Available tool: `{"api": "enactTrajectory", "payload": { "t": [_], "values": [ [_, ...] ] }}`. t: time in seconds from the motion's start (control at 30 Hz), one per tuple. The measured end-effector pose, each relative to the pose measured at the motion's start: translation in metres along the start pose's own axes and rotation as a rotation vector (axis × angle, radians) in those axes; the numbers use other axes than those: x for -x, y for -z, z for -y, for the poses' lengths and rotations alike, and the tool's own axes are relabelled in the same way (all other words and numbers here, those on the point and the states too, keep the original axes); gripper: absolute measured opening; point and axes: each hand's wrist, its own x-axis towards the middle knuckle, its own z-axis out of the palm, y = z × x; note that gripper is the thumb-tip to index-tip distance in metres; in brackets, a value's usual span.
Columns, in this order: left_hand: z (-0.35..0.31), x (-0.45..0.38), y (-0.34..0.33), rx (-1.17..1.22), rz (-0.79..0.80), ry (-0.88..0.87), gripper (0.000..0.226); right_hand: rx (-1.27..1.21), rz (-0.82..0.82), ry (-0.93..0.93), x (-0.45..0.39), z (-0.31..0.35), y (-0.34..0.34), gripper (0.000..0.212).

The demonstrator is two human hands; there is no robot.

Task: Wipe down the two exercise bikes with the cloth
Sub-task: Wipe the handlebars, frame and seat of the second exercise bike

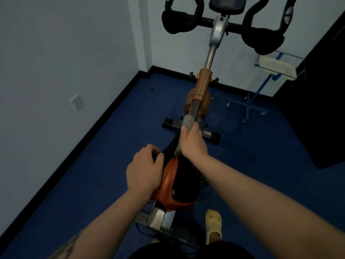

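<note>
The left hand [144, 170] curls its fingers over the near saddle [175, 184] to steady the bike while the right hand [193, 142] pinches the cloth [188, 121] round the farther post [196, 107].

A blue wire rack [266, 86] holding a white pad [276, 66] stands near a dark cabinet [317, 101]; a wall socket [77, 102] sits left.
</note>
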Motion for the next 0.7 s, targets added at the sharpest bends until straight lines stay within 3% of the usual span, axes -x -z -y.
{"api": "enactTrajectory", "payload": {
  "t": [0.17, 0.27, 0.37, 0.5, 0.57, 0.63, 0.7],
  "values": [
    [-0.001, 0.001, -0.001, 0.014, -0.034, 0.034, 0.013, 0.355, -0.021, 0.540, -0.003, -0.004, 0.009, 0.047],
    [0.000, 0.005, -0.002, 0.077, -0.118, 0.079, 0.013, 0.518, 0.184, 0.888, 0.012, -0.002, 0.018, 0.049],
    [-0.001, 0.013, -0.002, 0.155, -0.256, 0.121, 0.013, 0.678, 0.325, 0.979, -0.021, 0.005, 0.038, 0.052],
    [-0.005, 0.020, -0.006, 0.244, -0.428, 0.220, 0.015, 0.924, 0.170, 0.973, -0.027, 0.010, 0.027, 0.040],
    [-0.004, 0.026, -0.012, 0.300, -0.474, 0.296, 0.014, 0.839, 0.217, 1.139, -0.002, 0.003, 0.012, 0.049],
    [-0.005, 0.034, -0.020, 0.328, -0.495, 0.354, 0.015, 0.704, 0.310, 1.310, -0.002, -0.002, 0.020, 0.038],
    [-0.009, 0.043, -0.027, 0.346, -0.518, 0.380, 0.019, 0.797, 0.347, 1.357, -0.027, 0.005, 0.033, 0.037]
  ]
}}
